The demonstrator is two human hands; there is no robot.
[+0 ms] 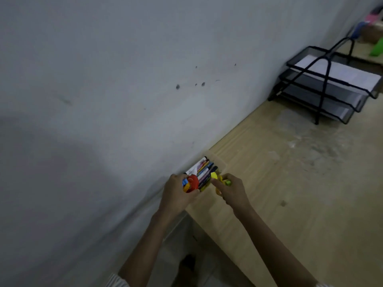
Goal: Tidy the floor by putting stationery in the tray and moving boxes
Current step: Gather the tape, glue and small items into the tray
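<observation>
A small clear tray full of several coloured pens and markers sits on a light wooden desk against the wall. My left hand grips the tray's near left end, where a red round item and small blue and orange pieces lie. My right hand pinches a yellow and green stationery piece at the tray's near right corner. What exactly that piece is cannot be made out.
The wooden desk runs along a grey wall. A black mesh three-tier paper tray with white sheets stands at the far right. Beyond it are blurred coloured objects. The desk's near edge drops to the floor below my arms.
</observation>
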